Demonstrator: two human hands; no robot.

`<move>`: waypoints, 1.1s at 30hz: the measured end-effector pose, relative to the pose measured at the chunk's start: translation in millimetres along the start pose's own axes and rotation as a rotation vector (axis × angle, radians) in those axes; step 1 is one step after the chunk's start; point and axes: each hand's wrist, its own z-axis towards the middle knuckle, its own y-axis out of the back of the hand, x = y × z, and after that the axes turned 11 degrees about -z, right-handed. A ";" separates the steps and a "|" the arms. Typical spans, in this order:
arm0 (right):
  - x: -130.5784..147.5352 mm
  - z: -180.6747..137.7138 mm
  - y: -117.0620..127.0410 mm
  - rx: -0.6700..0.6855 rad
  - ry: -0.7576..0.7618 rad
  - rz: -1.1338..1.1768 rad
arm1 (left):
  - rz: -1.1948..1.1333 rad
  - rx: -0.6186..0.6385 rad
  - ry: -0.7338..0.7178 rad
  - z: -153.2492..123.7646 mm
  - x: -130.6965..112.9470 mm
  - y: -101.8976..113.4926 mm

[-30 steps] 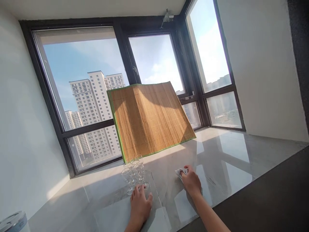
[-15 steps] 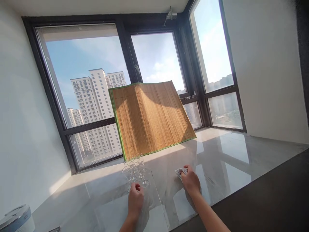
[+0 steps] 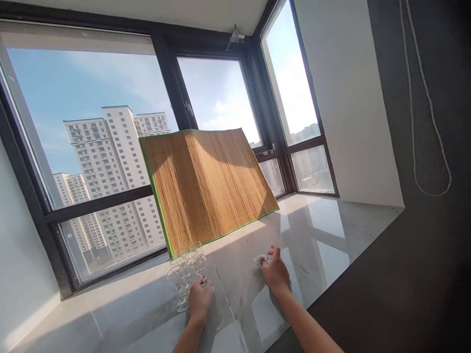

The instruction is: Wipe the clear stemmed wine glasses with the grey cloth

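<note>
Several clear stemmed glasses [image 3: 186, 272] stand grouped on the pale marble sill [image 3: 324, 235]. My left hand [image 3: 199, 300] is closed around the foot of the nearest glass, at the group's front right. A little to the right, my right hand [image 3: 275, 272] rests on the sill with its fingers curled on a small white cloth [image 3: 260, 260]; only a corner of the cloth shows past the fingers.
A bamboo mat [image 3: 206, 184] with green edging leans against the dark window frame [image 3: 110, 198] behind the glasses. A seam runs across the marble between my hands. A white cord [image 3: 429, 122] hangs on the dark wall at right. White walls close both ends.
My left hand, flat on the sill a second ago, has curled and closed on the nearest glass's base. The view has swung right. The right hand stays on the cloth.
</note>
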 end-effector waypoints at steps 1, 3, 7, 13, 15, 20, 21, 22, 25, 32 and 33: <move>0.1 0.0 -0.8 -0.003 0.015 0.000 | 0.012 0.010 -0.013 1.2 -2.0 -4.3; 0.7 -0.3 -1.5 0.021 0.047 -0.018 | 0.025 0.026 -0.055 1.2 -4.9 -12.2; 0.8 -1.2 -4.2 0.059 0.147 -0.027 | -0.079 0.081 -0.263 -4.2 -10.9 -20.2; 16.2 -15.1 -17.9 0.007 0.411 0.148 | 0.086 0.070 -0.322 -12.7 -28.7 -10.8; 32.8 -23.7 -22.9 -0.029 0.506 0.178 | 0.163 0.047 -0.330 -15.0 -33.3 -6.0; 72.1 -38.0 -39.2 -0.134 0.650 0.208 | 0.282 0.025 -0.303 -17.0 -35.7 -1.1; 74.7 -39.3 -42.5 -0.130 0.687 0.203 | 0.312 0.039 -0.290 -17.0 -35.2 -1.2; 75.1 -40.3 -45.2 -0.119 0.727 0.195 | 0.339 0.053 -0.281 -17.0 -34.6 -1.3; 68.8 -42.8 -49.6 -0.084 0.794 0.179 | 0.392 0.052 -0.305 -17.8 -34.5 -0.8; 65.0 -52.7 -46.8 -0.082 0.995 0.152 | 0.410 -0.010 -0.480 -22.7 -41.9 4.1; 65.4 -52.1 -46.0 -0.108 0.987 0.169 | 0.416 -0.012 -0.493 -23.1 -42.3 4.0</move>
